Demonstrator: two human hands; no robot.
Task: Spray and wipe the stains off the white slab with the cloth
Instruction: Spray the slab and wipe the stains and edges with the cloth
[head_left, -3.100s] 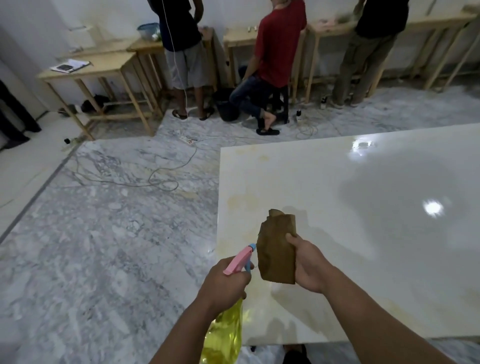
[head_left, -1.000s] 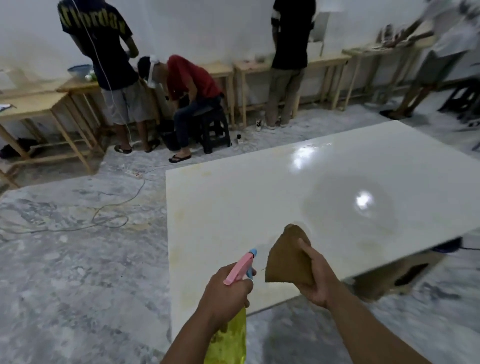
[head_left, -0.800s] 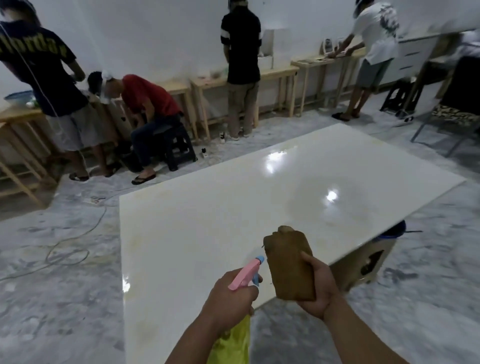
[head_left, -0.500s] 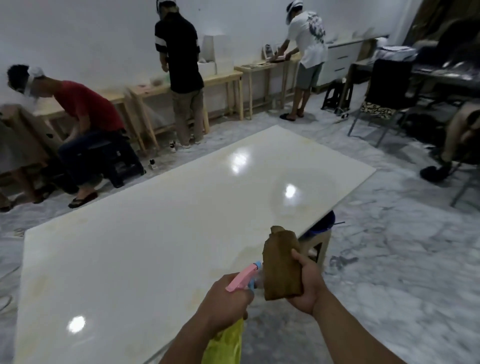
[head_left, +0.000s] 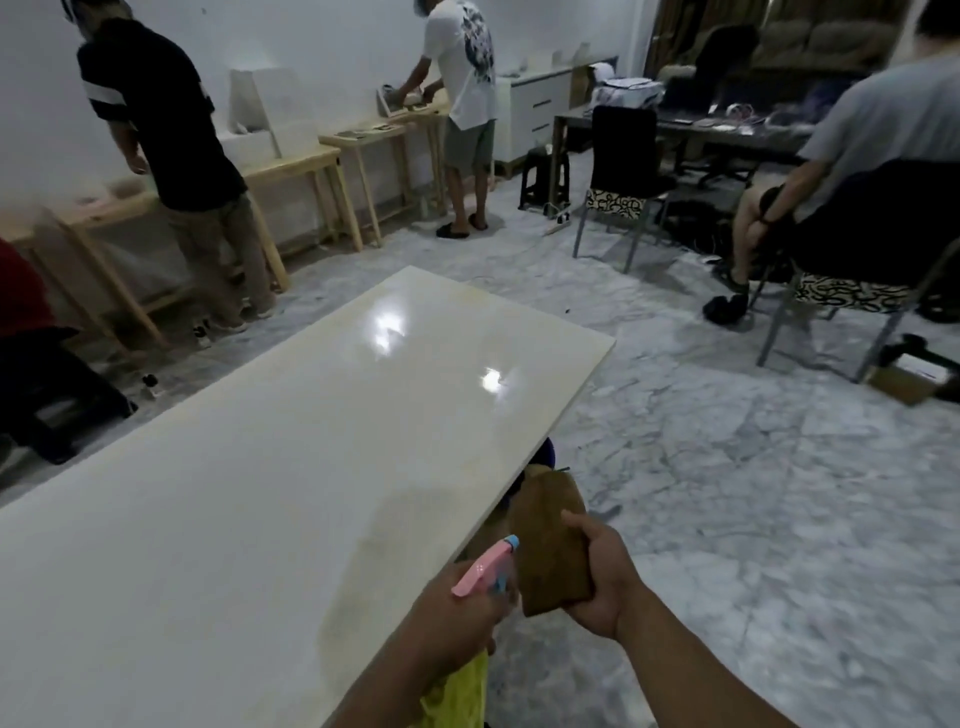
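The glossy white slab stretches from the lower left toward the middle, with faint yellowish stains along its near right edge. My left hand grips a spray bottle with a pink trigger head and yellow liquid, just off the slab's right edge. My right hand holds a folded brown cloth upright beside the nozzle, over the floor rather than over the slab.
A stool props the slab under its right edge. Marble floor lies to the right. Chairs and a seated person are at the right; two people stand at wooden tables by the far wall.
My view has swung right along the slab, from its left end to its right side. Both hands keep the same hold; they now hang past the slab's right edge.
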